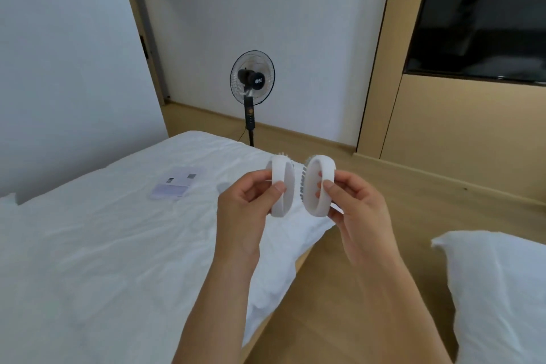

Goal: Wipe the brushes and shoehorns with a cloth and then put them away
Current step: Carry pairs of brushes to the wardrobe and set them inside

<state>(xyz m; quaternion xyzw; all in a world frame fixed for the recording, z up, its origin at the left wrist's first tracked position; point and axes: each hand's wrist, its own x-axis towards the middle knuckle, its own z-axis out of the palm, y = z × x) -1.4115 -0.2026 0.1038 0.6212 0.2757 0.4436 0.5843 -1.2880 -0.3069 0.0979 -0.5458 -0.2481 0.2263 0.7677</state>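
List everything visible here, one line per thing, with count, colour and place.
round brushes: 2, white, held up over the bed's corner, one in each hand, apart, second at
bed: 1, white sheet, left and centre
paper card: 1, pale lilac, flat on the bed
pillow: 1, white, lower right
standing fan: 1, black, by the far wall
screen: 1, dark, in the beige wall panel, upper right
floor: wood, tan
left hand: grips the left brush
right hand: grips the right brush
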